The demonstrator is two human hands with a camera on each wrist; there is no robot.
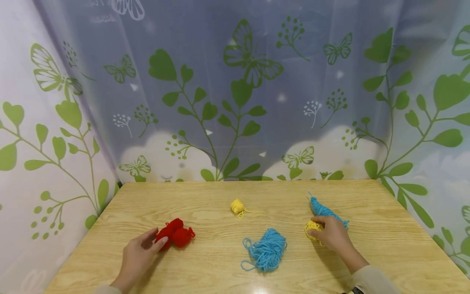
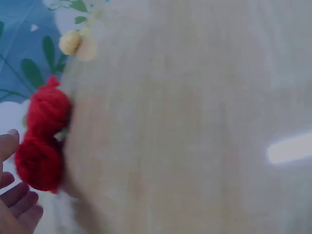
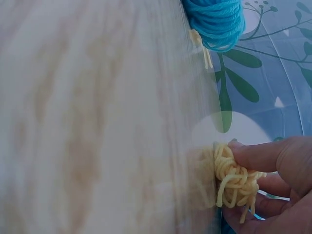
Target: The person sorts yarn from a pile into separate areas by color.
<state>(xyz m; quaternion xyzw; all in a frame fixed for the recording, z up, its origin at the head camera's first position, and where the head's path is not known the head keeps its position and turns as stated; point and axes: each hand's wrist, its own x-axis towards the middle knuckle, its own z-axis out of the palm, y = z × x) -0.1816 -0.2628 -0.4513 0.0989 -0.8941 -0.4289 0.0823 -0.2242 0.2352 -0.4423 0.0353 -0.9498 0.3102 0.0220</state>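
Note:
In the head view, my left hand [image 1: 136, 257] is at the left side of a cluster of red yarn balls [image 1: 182, 237]. Its thumb and fingers are spread apart; the left wrist view has the fingertips [image 2: 27, 197] beside the nearer red ball [image 2: 39, 165] without closing on it. On the right, my right hand [image 1: 335, 234] pinches a small yellow yarn bundle [image 1: 311, 229] on the table. Loose strands of that yellow yarn [image 3: 234, 180] hang between thumb and fingers in the right wrist view. Just behind this hand lies a long blue yarn skein [image 1: 323, 209], partly covered.
A larger blue yarn bundle [image 1: 269, 251] with loose loops lies at the front middle of the wooden table [image 1: 209, 265]. Farther back sits a small yellow yarn ball [image 1: 237, 207] with a trailing tail. A patterned curtain [image 1: 205, 81] stands behind the table.

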